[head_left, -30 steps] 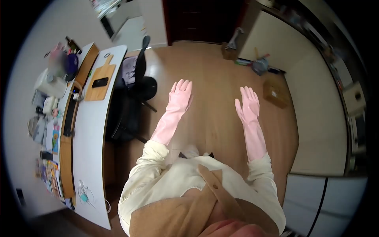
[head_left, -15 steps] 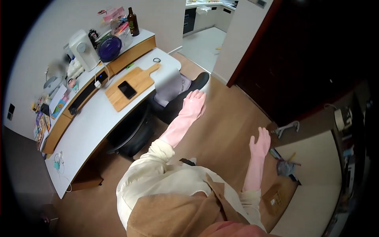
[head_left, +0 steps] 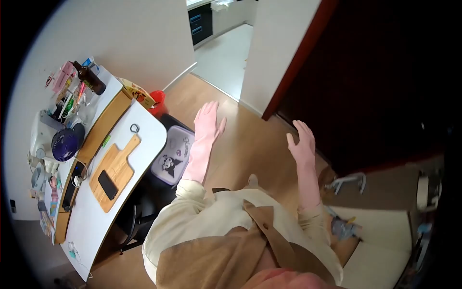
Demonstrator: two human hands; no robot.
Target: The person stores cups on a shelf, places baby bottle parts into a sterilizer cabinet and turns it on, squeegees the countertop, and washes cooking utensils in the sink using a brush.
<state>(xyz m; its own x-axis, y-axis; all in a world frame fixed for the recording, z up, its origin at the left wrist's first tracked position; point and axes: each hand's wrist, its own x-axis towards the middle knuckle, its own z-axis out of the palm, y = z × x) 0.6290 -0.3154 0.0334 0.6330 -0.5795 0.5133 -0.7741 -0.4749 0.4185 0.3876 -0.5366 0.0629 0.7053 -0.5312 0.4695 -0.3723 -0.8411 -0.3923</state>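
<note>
Pink rubber gloves cover both of my hands, reaching well up the forearms. My left hand [head_left: 208, 124] is stretched out above the floor with its fingers extended and thumb apart, holding nothing. Beside its forearm is a lavender seat pad [head_left: 169, 164] with a dark cartoon figure, on a black chair [head_left: 139, 212]. My right hand [head_left: 302, 140] is raised in front of the dark door, thumb spread from the fingers, and is free of any object. Neither hand touches a thing.
To the left, a curved white desk [head_left: 91, 236] bears a wooden cutting board [head_left: 122, 169] with a black phone [head_left: 107, 185] on it. A brown bottle [head_left: 90, 78] and purple fan [head_left: 67, 143] stand on its shelf. A red bin [head_left: 158, 103] is behind the desk; a doorway [head_left: 224, 53] opens ahead.
My view has swung and moved forward toward the doorway, so the desk sits further left. Both hands stay raised and empty. The red bin and lavender pad's picture have come into sight.
</note>
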